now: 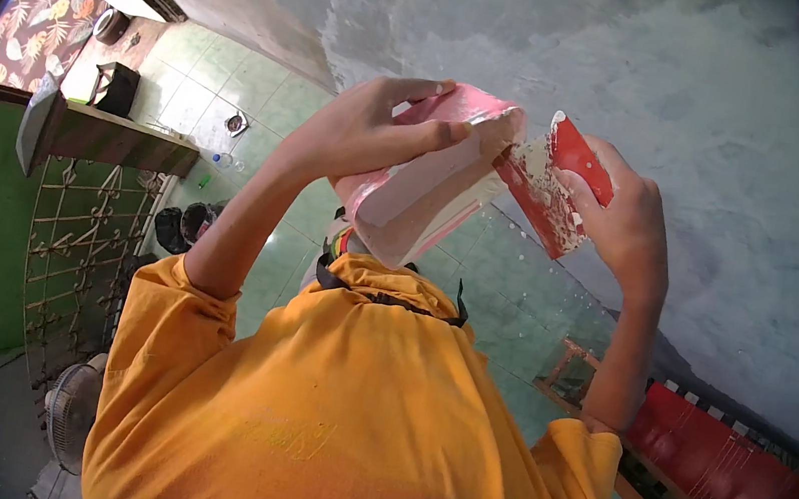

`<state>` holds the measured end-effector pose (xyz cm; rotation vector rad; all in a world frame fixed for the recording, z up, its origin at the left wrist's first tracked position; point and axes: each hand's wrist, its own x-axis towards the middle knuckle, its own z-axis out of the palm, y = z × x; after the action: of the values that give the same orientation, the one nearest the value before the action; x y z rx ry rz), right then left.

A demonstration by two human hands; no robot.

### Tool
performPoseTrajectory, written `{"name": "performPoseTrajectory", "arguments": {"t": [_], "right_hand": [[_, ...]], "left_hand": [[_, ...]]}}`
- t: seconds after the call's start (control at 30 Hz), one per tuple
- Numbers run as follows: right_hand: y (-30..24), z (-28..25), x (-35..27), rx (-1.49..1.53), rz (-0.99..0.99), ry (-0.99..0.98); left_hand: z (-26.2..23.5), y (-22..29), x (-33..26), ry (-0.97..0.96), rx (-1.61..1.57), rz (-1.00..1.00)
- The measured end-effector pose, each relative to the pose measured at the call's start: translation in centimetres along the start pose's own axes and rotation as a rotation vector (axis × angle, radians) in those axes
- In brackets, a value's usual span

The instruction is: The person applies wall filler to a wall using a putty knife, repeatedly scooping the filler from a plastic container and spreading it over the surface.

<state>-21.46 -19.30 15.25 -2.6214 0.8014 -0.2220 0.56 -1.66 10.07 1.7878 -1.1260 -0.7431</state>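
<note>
My left hand grips the rim of a pink plastic tub, thumb over the near edge and fingers on the far side. The tub is tilted, and whitish residue coats its inside and rim. In my right hand is a red putty scraper, its face smeared with pale putty. The scraper's left edge is close to the tub's right end; whether they touch I cannot tell. Both are raised in front of the grey, patchy wall.
Pale specks dot the green tiled floor. A red bench stands along the wall at lower right, with a wooden frame beside it. To the left are a metal grille, a fan, dark bags and a plastic bottle.
</note>
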Motion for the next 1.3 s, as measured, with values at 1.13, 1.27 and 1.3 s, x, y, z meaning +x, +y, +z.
{"name": "performPoseTrajectory", "arguments": {"t": [1.13,1.27,1.3], "right_hand": [[-9.7,9.2,9.4,1.495,0.197,0.622],[-8.3,-4.1,11.5,0.726,-0.209,1.143],[-9.0,-7.0,12.7,0.295,-0.237,1.311]], "left_hand": [[-11.5,-17.8,6.4,-0.017,-0.676,-0.114],[-10.7,-15.8,5.7,-0.109,-0.780,-0.072],[-10.8,-15.5,5.8,-0.125,-0.764,-0.089]]}}
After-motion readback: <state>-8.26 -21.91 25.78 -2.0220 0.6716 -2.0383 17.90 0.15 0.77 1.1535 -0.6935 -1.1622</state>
